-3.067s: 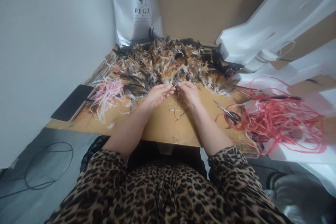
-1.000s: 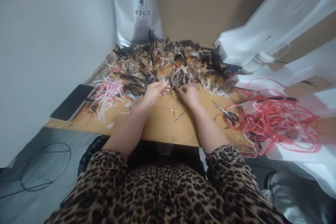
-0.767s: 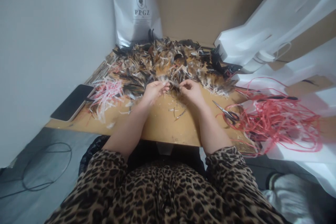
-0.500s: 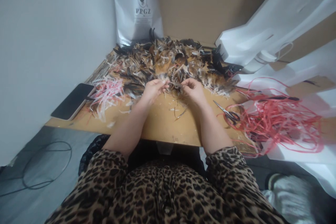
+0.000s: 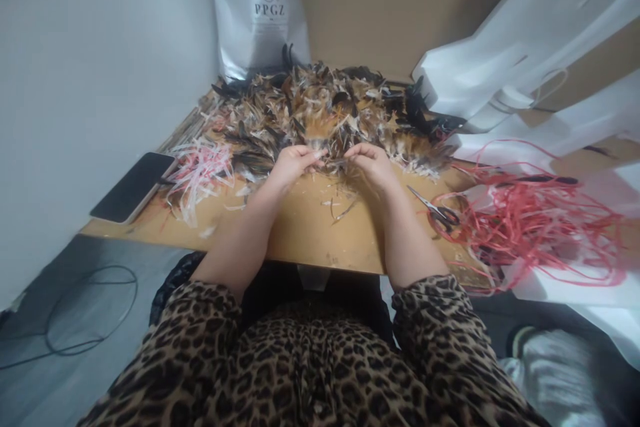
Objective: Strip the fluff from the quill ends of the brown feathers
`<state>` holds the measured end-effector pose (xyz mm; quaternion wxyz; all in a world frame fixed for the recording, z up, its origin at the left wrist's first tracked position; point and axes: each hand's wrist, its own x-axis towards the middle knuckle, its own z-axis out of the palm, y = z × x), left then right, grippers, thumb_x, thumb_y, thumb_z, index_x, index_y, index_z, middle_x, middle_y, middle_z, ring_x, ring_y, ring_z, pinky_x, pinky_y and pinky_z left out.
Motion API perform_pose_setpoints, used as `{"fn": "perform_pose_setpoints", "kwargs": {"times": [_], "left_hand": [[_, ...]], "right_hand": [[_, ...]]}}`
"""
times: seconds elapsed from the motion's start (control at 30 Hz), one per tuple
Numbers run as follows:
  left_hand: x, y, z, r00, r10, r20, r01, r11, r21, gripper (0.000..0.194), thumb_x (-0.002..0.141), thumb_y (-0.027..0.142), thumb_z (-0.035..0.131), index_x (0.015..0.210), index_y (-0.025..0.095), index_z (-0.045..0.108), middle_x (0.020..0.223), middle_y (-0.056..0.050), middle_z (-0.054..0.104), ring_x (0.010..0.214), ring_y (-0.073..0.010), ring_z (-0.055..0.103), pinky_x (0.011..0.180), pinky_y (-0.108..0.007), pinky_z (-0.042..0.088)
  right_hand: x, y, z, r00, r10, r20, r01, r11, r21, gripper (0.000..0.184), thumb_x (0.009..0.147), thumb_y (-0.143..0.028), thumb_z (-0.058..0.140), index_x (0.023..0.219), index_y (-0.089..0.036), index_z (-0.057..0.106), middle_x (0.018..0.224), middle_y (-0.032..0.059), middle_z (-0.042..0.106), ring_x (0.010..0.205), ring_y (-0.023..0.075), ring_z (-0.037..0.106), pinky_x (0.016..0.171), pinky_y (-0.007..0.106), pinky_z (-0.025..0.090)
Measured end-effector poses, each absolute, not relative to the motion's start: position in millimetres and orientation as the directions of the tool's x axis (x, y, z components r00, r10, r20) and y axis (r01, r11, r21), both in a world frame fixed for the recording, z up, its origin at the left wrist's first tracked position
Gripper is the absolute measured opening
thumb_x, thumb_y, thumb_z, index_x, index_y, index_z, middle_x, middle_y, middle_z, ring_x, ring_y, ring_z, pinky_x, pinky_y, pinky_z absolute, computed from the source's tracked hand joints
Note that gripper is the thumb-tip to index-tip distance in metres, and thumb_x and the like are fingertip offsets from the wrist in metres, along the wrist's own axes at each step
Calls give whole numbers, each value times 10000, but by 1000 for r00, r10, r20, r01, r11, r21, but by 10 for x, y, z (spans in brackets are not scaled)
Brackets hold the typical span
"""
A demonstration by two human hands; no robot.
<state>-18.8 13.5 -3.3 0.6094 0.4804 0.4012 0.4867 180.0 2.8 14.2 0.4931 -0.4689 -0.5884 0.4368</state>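
At counter's far side: feather pile (image 5: pixel 325 110), brown, black, white, tangled
Left hand (image 5: pixel 293 165): pinching feathers
Right hand (image 5: pixel 370 165): pinching feathers

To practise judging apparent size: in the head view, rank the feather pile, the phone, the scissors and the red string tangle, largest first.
1. feather pile
2. red string tangle, close to the pile in spread, so that order is unsure
3. phone
4. scissors
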Motion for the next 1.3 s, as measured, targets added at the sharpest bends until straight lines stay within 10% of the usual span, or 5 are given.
{"fn": "perform_pose_setpoints", "kwargs": {"times": [0.33,0.97,1.3], "left_hand": [[-144,103,-75,306,949,-78,-118,119,986,154,707,237,739,775,99,732,679,-91,704,508,-72,573,519,-179,437],[-141,118,56,292,912,-287,-622,409,668,138,816,-5,552,796,79,659,741,-51,677,652,-47,656,604,-82,512],[-140,103,97,310,892,-330,-643,453,617,208,858,9,487,763,79,658,748,-58,668,675,-45,647,607,-75,499]], "right_hand": [[1754,46,48,-79,992,101,-17,100,-995,123,621,-226,628,730,-180,661,551,-34,566,502,90,460,520,233,354],[1479,-42,38,-99,964,249,-8,249,-968,363,621,-384,778,920,-212,666,922,18,693,883,145,620,890,321,470],[1471,-13,10,-74,997,0,-180,-13,-984,298,534,-371,805,690,-174,646,607,-24,627,542,89,534,572,239,432]]}}
